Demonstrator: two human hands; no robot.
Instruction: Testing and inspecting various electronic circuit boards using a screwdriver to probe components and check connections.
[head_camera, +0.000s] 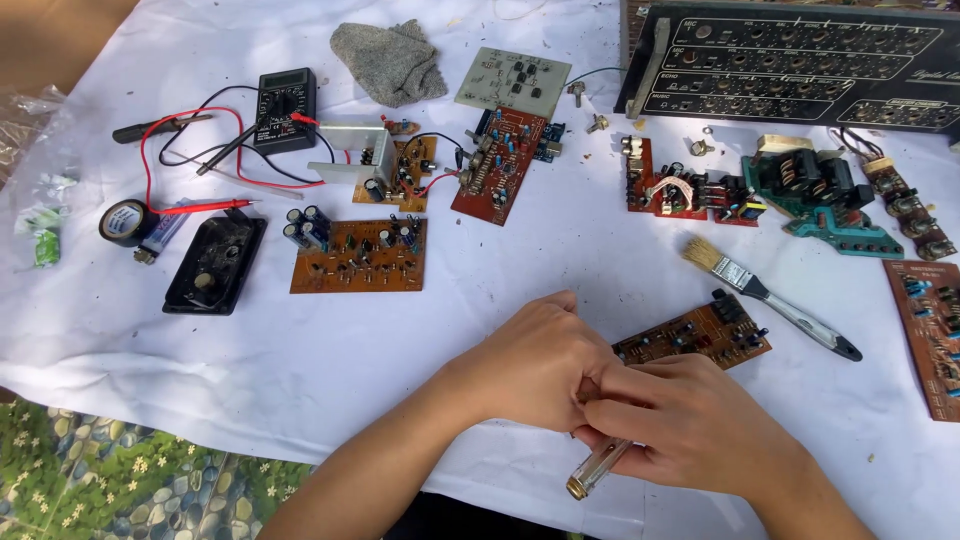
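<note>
On the white cloth (560, 250) the two hands meet at about 6 o'clock. The left hand (535, 365) is curled into a loose fist, its fingers bent in and pressed against those of the right hand (690, 425). The right hand wraps a screwdriver (597, 470) with a clear handle; the handle end pokes out below the fingers toward 7 o'clock, while the shaft and tip are hidden between the two hands. Whether the left fingers pinch anything cannot be told. A small brown circuit board (695, 335) lies flat just beyond the hands, at about 1 o'clock from them, its near edge partly covered by the right fingers.

No container holds anything here; a black plastic tray-like cover (215, 262) at 9 o'clock lies open side up with dust inside.

At 2 o'clock from the hands lies a paintbrush (765, 295) with a black handle. A larger brown board (360, 255) with blue capacitors sits at 10 o'clock, a red board (500, 165) beyond it toward 12. A black multimeter (286, 108) with red and black leads rests at 11 o'clock, a roll of black tape (125, 222) to the far 9. A grey rag (390, 62) lies at 12, and a black amplifier panel (800, 65) stands at 1 o'clock.
</note>
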